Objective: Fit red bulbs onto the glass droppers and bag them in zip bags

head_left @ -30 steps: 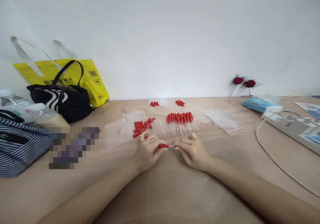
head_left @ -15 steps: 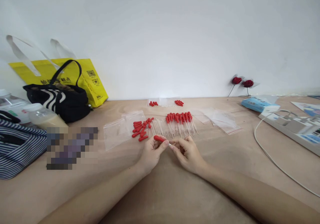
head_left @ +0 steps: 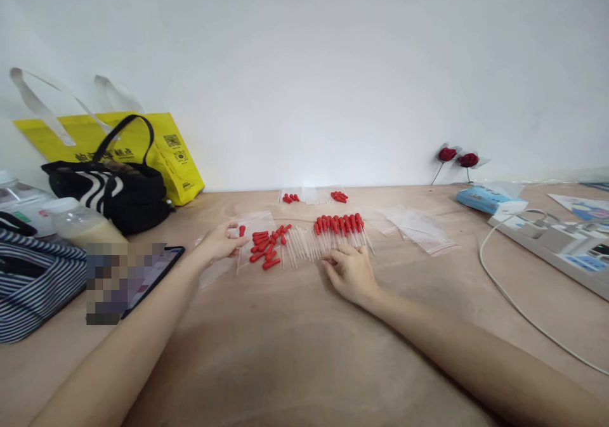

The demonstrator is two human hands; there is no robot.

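Note:
My left hand is at the left of the red bulbs, its thumb and fingers spread. A single red bulb is just off its fingertips. My right hand lies low against the near ends of the clear thin tubes, thumb and index tips close together; whatever is between them is too small to make out. Behind it is a row of tubes topped with red bulbs, their lower parts partly hidden by my fingers.
Clear zip bags lie left and right; another with red bulbs is by the wall. At left are a phone, bottle and bags. A tissue pack and power strip are at right.
My hands have parted from the red bulb and tube they held together. The left moved left and away; the right moved slightly up to the tubes. A lone bulb now shows by my left fingers.

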